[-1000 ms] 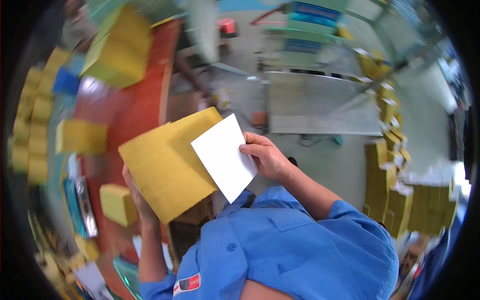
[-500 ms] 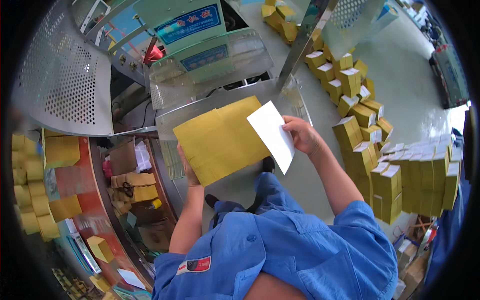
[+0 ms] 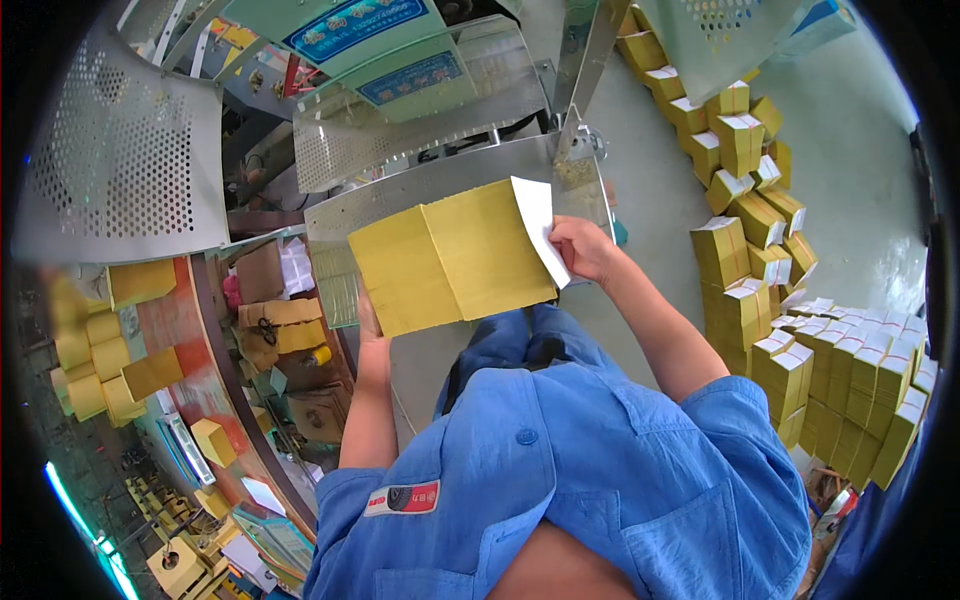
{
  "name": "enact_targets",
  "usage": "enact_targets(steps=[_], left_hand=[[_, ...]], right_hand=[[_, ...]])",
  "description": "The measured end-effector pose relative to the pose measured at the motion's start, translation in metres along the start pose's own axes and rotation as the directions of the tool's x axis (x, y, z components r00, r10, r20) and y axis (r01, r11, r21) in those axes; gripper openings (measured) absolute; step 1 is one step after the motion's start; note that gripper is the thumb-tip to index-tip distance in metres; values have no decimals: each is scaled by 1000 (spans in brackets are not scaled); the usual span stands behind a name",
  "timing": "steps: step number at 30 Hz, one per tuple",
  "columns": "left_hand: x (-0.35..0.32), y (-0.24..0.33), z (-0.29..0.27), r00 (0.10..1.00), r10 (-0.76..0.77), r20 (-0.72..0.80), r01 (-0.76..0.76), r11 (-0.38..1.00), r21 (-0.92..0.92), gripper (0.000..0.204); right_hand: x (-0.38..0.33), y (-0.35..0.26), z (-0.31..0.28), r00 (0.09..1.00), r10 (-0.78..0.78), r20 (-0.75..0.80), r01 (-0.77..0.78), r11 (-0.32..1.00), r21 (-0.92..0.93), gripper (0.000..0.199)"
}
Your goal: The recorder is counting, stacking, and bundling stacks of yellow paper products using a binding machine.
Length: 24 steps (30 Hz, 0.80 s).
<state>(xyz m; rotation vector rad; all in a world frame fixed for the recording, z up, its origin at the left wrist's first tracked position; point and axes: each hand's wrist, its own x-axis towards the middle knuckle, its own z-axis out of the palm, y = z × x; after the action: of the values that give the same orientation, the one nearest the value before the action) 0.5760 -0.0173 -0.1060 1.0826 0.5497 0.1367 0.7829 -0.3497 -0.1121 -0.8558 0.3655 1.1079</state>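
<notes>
My left hand [image 3: 370, 312] grips the left edge of a yellow-brown kraft paper sheet [image 3: 400, 265], its fingers mostly hidden behind it. A line, a fold or an edge, runs down the sheet's middle. At its right end lies a narrow white paper sheet [image 3: 536, 215], standing slightly tilted over the yellow one. My right hand [image 3: 585, 248] pinches the white sheet's right edge between thumb and fingers. Whether it also holds the yellow sheet behind, I cannot tell. Both sheets are held up in front of a metal machine table [image 3: 330, 225].
Perforated metal guard [image 3: 130, 160] stands at the left, a clear panel [image 3: 420, 110] over the machine ahead. Bundled yellow stacks [image 3: 845, 370] line the floor at right. A red-topped bench [image 3: 165, 325] with more yellow blocks and a shelf holding scissors [image 3: 267, 330] lie left.
The white sheet has turned more upright and shows narrower against the yellow sheet's right end. The yellow sheet now shows a line down its middle. My view has shifted slightly.
</notes>
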Motion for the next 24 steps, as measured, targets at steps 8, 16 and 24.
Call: enact_targets(steps=[8, 16, 24], left_hand=[[-12, 40, 57, 998, -40, -39, 35, 991, -130, 59], [-11, 39, 54, 995, -43, -86, 35, 995, -94, 61], [-14, 46, 59, 992, -109, -72, 100, 988, -119, 61]], right_hand=[[-10, 18, 33, 832, -515, -206, 247, 675, -695, 47], [-17, 32, 39, 567, -817, 103, 304, 92, -948, 39], [-46, 20, 53, 909, -408, -89, 319, 815, -483, 38]])
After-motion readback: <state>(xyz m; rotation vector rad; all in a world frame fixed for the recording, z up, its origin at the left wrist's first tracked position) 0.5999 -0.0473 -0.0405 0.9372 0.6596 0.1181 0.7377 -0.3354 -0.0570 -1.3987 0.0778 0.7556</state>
